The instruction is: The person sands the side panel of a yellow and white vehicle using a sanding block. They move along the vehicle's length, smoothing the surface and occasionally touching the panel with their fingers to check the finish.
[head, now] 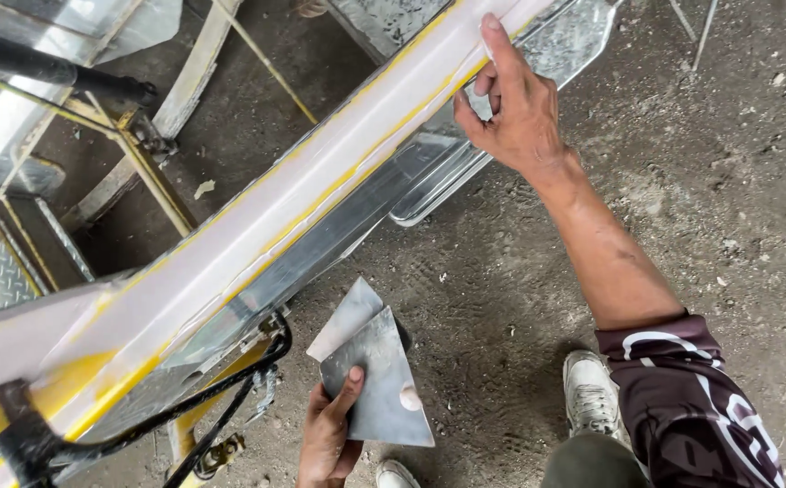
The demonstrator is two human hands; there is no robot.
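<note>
Pale grey filler, smoothed and edged with yellow, covers the long beam (302, 194) that runs from the lower left corner of the view up to the top right. Your right hand (515, 104) rests on the far stretch of that beam: index finger extended along the coated face, the other fingers curled loosely under the lower edge, nothing gripped. Your left hand (329, 434) sits low in the view, below the beam and clear of it, pinching two thin metal spreader plates (375, 370) between thumb and fingers; a small dab of pale filler shows on the front plate near its lower right edge.

Judgement: the step in hand appears to be inspection by touch of the filled surface, not application, since the plates are held away from the beam and your fingertip is the only contact. The coat near your right hand looks even; the yellow margin along the lower edge looks irregular in places.

Any next pass calls for bringing a plate up flat against the face and drawing it along the beam's length with steady pressure, keeping the edge square so no ridge is left.

Black cable (230, 389) loops under the beam's near end. Your shoe (589, 393) stands on the gritty concrete floor (727, 181).
</note>
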